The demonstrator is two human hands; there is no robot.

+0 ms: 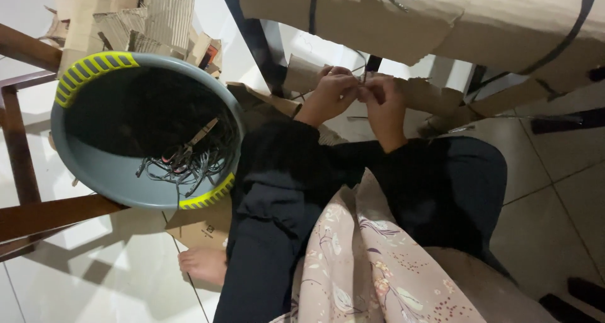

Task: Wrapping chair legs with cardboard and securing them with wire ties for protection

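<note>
Left hand (331, 93) and right hand (380, 96) meet, fingers pinched shut on a thin dark wire piece (365, 77) held above the lap beside torn cardboard (428, 93); it looks light, springy, best gripped near its ends.

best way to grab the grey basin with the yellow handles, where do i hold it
Probably by the yellow slotted handles: one on the grey basin's far-left rim, one on the near rim. They sit opposite each other, so come from above with a hand on each. The near handle is closest to the left hand; the dark metal pieces inside lie clear of the rim.
</note>
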